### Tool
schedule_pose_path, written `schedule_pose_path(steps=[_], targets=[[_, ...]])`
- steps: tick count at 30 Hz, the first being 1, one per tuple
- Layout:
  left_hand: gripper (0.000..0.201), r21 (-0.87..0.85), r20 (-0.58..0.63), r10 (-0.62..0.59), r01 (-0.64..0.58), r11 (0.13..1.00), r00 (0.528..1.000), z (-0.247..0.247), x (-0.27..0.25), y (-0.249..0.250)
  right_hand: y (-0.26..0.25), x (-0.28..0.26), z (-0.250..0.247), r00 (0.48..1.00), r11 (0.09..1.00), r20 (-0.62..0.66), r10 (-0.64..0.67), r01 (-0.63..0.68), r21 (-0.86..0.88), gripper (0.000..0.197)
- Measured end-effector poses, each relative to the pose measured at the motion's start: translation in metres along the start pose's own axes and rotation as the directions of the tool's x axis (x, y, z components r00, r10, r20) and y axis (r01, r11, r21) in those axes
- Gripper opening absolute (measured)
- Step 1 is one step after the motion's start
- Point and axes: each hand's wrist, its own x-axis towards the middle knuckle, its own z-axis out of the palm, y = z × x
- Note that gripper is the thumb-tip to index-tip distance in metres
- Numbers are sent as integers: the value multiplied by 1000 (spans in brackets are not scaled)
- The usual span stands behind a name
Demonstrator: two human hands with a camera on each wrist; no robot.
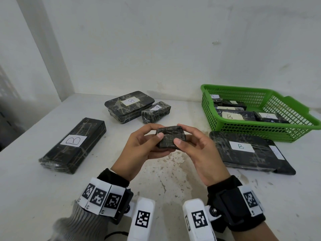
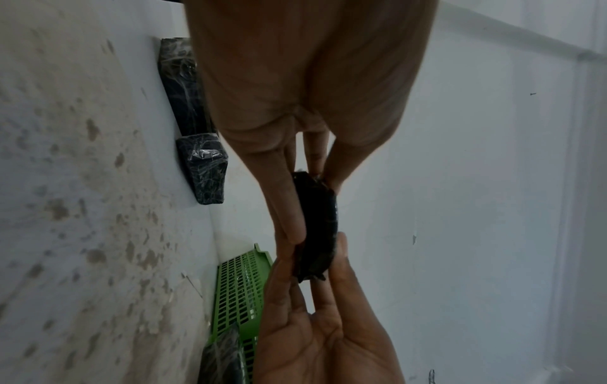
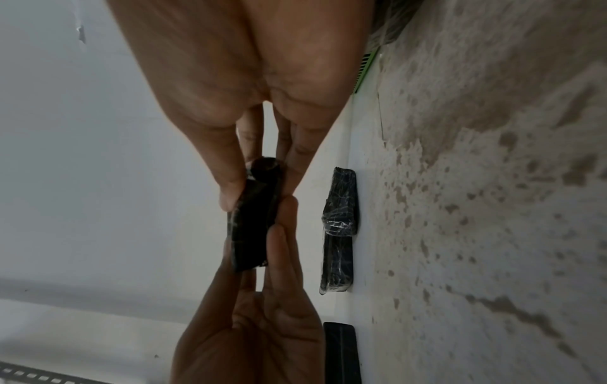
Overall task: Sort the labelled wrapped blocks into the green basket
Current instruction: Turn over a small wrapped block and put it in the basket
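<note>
Both hands hold one small wrapped block (image 1: 171, 138) up over the middle of the counter (image 1: 26, 171). Left hand (image 1: 139, 150) grips its left end, thumb on top, fingers underneath. Right hand (image 1: 199, 150) grips the right end the same way. No label shows on the block's upward face.

Green basket (image 1: 260, 129) sits at the back right of the counter, with several wrapped blocks inside, labels A and B readable. Just in front of the basket lies a flat block marked B (image 1: 246, 150). On the left lies a long block marked B (image 1: 74, 143). At the back centre is a wide block (image 1: 128, 105) with an upside-down label, and a small block (image 1: 156, 112) touches its right side; its label is too small to read.
</note>
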Motion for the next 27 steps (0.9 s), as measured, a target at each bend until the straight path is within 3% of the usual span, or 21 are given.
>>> schedule_pose_path(steps=[5,18,27], targets=[[18,12,-2,0,0,1000,1000,1,1,-2,3,2,1,999,1000,-38,-4,6,27,29],[23,86,0,6,-6,996,1000,4,-1,-1,2,0,2,997,998,-61,-57,57,1,14],[20,105,-20,28,-26,994,999,4,0,-5,2,-1,6,997,1000,-67,-23,24,8,21]])
